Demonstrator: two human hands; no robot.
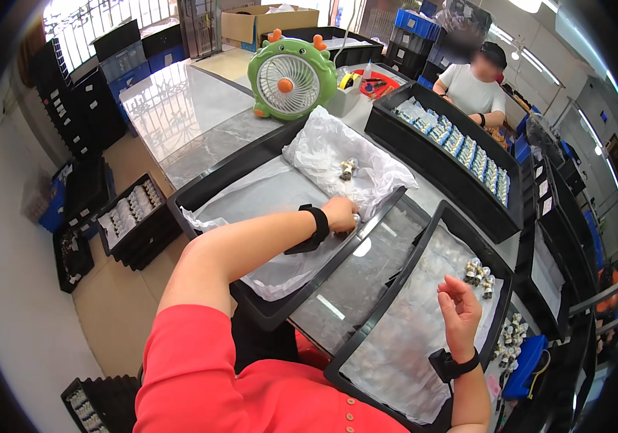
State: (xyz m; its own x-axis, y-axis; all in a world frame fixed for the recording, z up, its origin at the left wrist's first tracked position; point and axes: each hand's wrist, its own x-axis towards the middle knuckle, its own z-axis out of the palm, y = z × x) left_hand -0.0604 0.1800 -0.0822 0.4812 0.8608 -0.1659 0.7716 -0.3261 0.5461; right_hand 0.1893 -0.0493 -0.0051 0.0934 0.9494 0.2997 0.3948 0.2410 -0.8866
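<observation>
1. The left hand [339, 213] reaches down into the left black tray [266, 315], close to its right-hand wall, with a black band around the wrist.
2. Its fingers are bent downward against a small bulb-like piece [356, 219], whose pale tip shows beside them; the hand hides much of the contact, so I cannot tell whether they close firmly on it.
3. That piece is inside the left tray, just below crumpled white plastic [381, 162] on which more bulb-like pieces [347, 171] lie close together.
4. The right hand [460, 312], also banded in black at the wrist, is raised over the right black tray [388, 297]. Its fingers curve loosely, with the thumb apart from them, and nothing shows in their grasp.
5. Near that hand, a small cluster of bulb-like pieces [480, 277] with brassy bases lies on the whitish liner [395, 353] of the right tray.
6. Beyond the trays, a long black tray [439, 179] holds neat rows of pieces [460, 148].
7. A green fan [292, 79] stands at the far side of the table [201, 144], near a red dish [388, 85] of tools.
8. A co-worker [473, 88] in a white top and dark cap is behind the long tray.
</observation>
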